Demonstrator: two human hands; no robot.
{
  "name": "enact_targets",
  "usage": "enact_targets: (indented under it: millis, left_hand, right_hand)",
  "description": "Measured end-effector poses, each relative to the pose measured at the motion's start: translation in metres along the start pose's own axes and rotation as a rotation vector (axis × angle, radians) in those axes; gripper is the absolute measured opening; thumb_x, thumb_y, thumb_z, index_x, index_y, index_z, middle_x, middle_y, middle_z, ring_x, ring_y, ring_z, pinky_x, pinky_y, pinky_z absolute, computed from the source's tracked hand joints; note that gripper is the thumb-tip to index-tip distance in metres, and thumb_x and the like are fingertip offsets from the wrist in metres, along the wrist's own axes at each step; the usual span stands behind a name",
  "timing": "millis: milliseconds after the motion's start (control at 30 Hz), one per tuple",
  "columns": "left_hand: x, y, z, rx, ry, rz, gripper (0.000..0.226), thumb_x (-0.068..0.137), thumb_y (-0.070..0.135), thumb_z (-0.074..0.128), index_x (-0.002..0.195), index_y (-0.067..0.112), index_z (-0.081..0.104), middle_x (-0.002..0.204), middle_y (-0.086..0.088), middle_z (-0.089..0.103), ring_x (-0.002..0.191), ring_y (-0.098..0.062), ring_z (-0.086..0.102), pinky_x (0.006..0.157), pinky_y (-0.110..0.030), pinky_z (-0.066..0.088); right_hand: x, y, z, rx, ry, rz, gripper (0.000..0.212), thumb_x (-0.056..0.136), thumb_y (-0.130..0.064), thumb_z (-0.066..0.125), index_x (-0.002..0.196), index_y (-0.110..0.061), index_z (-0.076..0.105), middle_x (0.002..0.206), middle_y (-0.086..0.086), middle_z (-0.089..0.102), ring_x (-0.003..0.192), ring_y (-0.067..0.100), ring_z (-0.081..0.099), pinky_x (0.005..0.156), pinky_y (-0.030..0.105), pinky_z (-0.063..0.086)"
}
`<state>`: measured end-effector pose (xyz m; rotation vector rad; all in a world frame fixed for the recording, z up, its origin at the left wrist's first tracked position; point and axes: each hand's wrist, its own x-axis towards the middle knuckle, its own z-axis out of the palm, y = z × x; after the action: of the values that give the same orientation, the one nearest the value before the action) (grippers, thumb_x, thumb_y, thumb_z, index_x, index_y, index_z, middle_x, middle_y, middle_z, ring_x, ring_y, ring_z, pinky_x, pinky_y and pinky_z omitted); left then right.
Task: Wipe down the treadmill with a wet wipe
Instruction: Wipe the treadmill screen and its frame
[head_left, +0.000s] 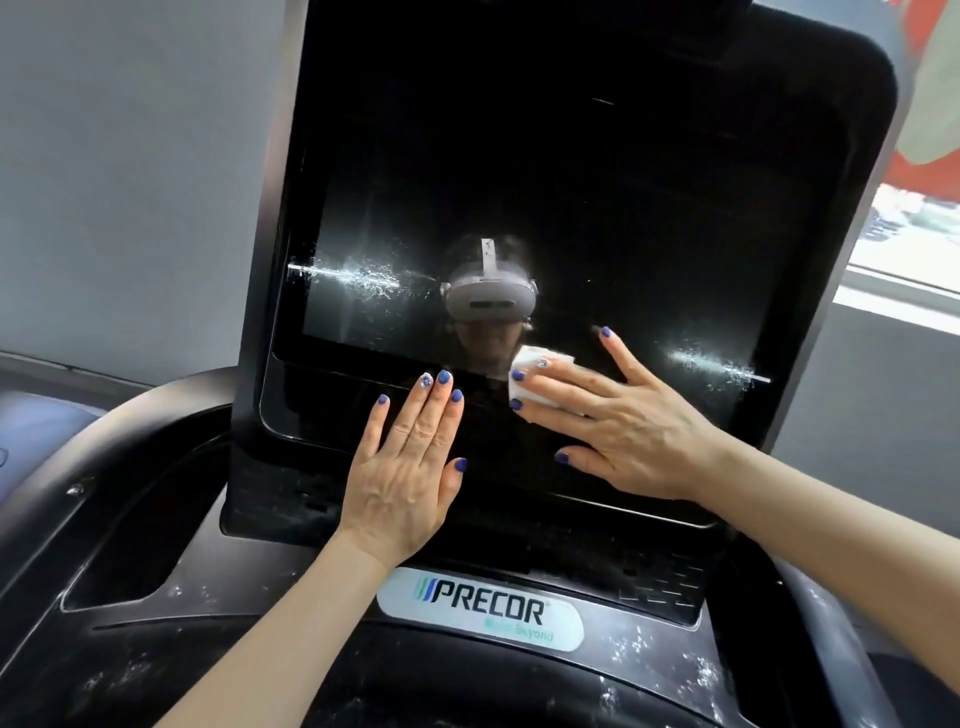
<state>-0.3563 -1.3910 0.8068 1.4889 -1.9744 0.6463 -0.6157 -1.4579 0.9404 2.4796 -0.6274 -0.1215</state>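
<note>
Wipe (540, 382) — white, folded, under right hand (618, 415) fingers.

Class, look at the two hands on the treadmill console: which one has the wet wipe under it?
The right hand: its straight fingers press the white wet wipe against the dark screen. The left hand lies flat on the console with nothing under it.
</note>
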Motion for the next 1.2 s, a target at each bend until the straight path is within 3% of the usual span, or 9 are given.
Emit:
enact_targets:
  millis: [233, 433, 533, 667, 767, 933, 1200]
  left_hand:
    - [0.0, 0.0, 0.002, -0.005, 0.01, -0.008, 0.06, 0.108, 0.036, 0.021, 0.161, 0.008, 0.013, 0.168, -0.009, 0.011, 0.156, -0.022, 0.007, 0.127, -0.046, 0.005]
    - [0.0, 0.0, 0.002, -0.012, 0.016, -0.005, 0.062, 0.107, 0.035, 0.026, 0.161, 0.008, 0.014, 0.168, -0.009, 0.01, 0.156, -0.021, 0.008, 0.127, -0.046, 0.007]
    - [0.0, -0.001, 0.003, -0.008, 0.013, -0.006, 0.06, 0.108, 0.036, 0.022, 0.161, 0.008, 0.014, 0.168, -0.009, 0.01, 0.156, -0.021, 0.008, 0.127, -0.046, 0.007]
    - [0.0, 0.001, 0.002, -0.008, 0.014, -0.007, 0.06, 0.108, 0.036, 0.022, 0.16, 0.008, 0.017, 0.167, -0.01, 0.014, 0.156, -0.021, 0.008, 0.127, -0.046, 0.007]
    - [0.001, 0.001, 0.003, -0.008, 0.012, -0.006, 0.059, 0.107, 0.036, 0.024, 0.159, 0.008, 0.019, 0.167, -0.009, 0.014, 0.156, -0.021, 0.009, 0.127, -0.046, 0.008]
    - [0.0, 0.0, 0.002, -0.007, 0.017, -0.005, 0.06, 0.108, 0.035, 0.022, 0.161, 0.008, 0.015, 0.168, -0.009, 0.011, 0.156, -0.021, 0.008, 0.127, -0.046, 0.009]
    - [0.0, 0.0, 0.001, 0.005, 0.013, 0.0, 0.063, 0.105, 0.034, 0.03, 0.16, 0.007, 0.016, 0.169, -0.009, 0.01, 0.156, -0.023, 0.01, 0.127, -0.045, 0.006]
  right_hand:
    - [-0.001, 0.032, -0.013, -0.025, 0.057, 0.054, 0.061, 0.099, -0.047, 0.036, 0.158, -0.03, 0.029, 0.168, -0.008, 0.011, 0.154, 0.012, 0.01, 0.122, 0.061, -0.005]
    - [0.029, 0.082, -0.031, 0.003, 0.122, 0.29, 0.063, 0.1, -0.048, 0.032, 0.159, -0.03, 0.022, 0.168, -0.009, 0.01, 0.154, 0.01, 0.009, 0.119, 0.064, -0.01]
    - [0.03, 0.075, -0.031, 0.057, 0.154, 0.39, 0.063, 0.102, -0.049, 0.031, 0.16, -0.027, 0.02, 0.168, -0.007, 0.008, 0.156, 0.013, 0.004, 0.119, 0.062, -0.012]
    - [0.016, 0.043, -0.015, 0.074, 0.119, 0.265, 0.064, 0.101, -0.051, 0.034, 0.16, -0.025, 0.022, 0.169, -0.004, 0.007, 0.156, 0.015, 0.004, 0.12, 0.061, -0.01]
    - [0.012, 0.056, -0.02, 0.025, 0.085, 0.172, 0.062, 0.101, -0.05, 0.032, 0.159, -0.029, 0.024, 0.167, -0.008, 0.004, 0.155, 0.011, 0.001, 0.12, 0.064, -0.007]
    - [0.057, 0.078, -0.037, 0.04, 0.166, 0.293, 0.063, 0.101, -0.049, 0.034, 0.159, -0.028, 0.023, 0.168, -0.006, 0.011, 0.154, 0.012, 0.005, 0.118, 0.069, -0.005]
    - [0.043, 0.076, -0.032, 0.017, 0.165, 0.213, 0.061, 0.103, -0.049, 0.03, 0.16, -0.028, 0.022, 0.169, -0.003, 0.012, 0.155, 0.015, 0.009, 0.119, 0.064, -0.008]
